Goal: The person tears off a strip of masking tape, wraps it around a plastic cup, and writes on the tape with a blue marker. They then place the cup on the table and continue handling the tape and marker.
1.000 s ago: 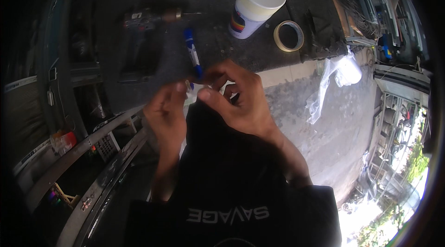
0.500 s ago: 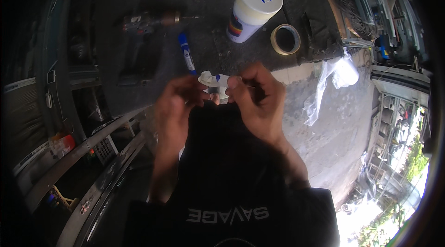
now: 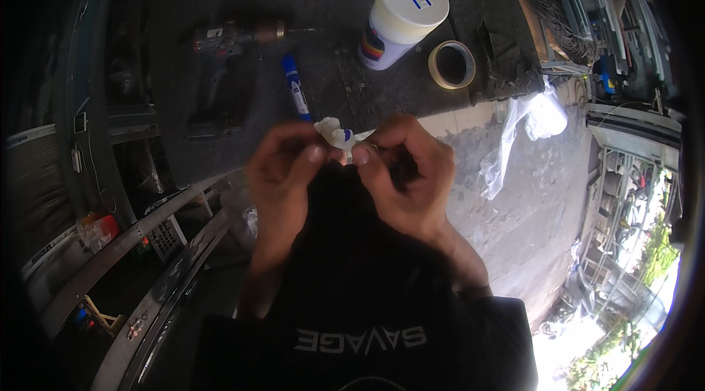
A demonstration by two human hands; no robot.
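Note:
Close to my body, at the near edge of the dark worktable (image 3: 330, 2), both hands pinch a small crumpled white scrap (image 3: 329, 127) with a blue mark on it. My left hand (image 3: 285, 163) closes thumb and fingers on its left side. From the other side, my right hand (image 3: 411, 174) grips its right end, thumb against forefinger. I cannot tell whether the scrap is paper or tape. Just beyond my left fingers lies a blue and white marker (image 3: 297, 88).
A cordless drill (image 3: 228, 37) lies on the table at the left. A white lidded tub (image 3: 393, 35) stands at the back right beside a roll of tape (image 3: 438, 68). Clear plastic film (image 3: 507, 134) hangs off the right edge. Metal rails (image 3: 147, 266) run at the lower left.
My left hand has turned and moved slightly right, bringing its thumb into view on the scrap. My right fingers have dipped a little, and the scrap has shifted and tilted between them.

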